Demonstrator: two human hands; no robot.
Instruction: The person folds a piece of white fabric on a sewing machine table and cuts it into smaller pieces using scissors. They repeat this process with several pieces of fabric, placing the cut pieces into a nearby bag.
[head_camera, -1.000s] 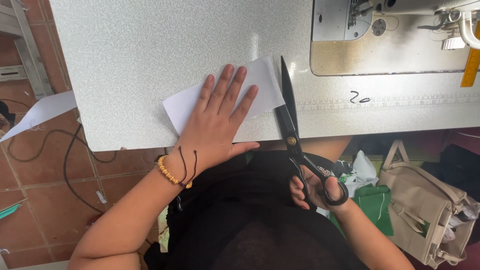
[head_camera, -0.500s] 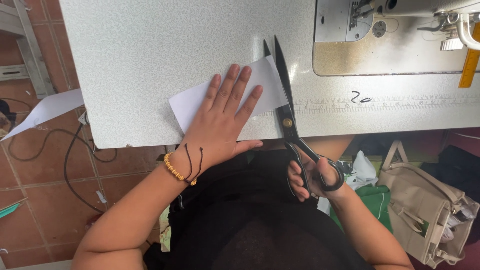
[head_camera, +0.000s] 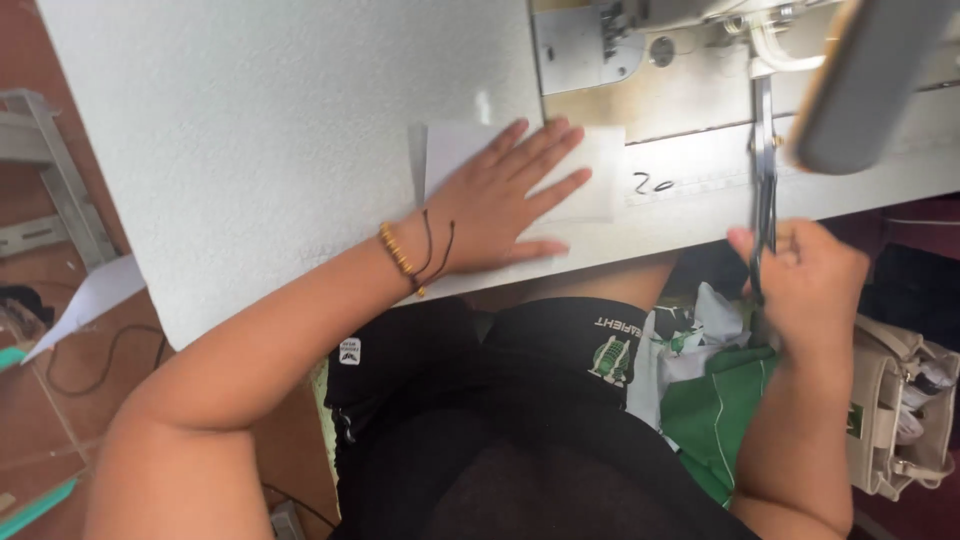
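My left hand lies flat, fingers spread, on a white piece of fabric on the white table. It wears a bead bracelet and a black cord at the wrist. My right hand is off the table's front edge to the right, closed around the black handles of large scissors. The blades point away from me, closed and edge-on, standing clear of the fabric.
A sewing machine sits on the table at the back. A grey blurred bar crosses the top right. A beige bag and green cloth lie below right. White paper lies on the tiled floor at left.
The scissors were lying along the fabric's right edge; my right hand has drawn them away to the right and off the fabric. My left hand stays pressed on the fabric.
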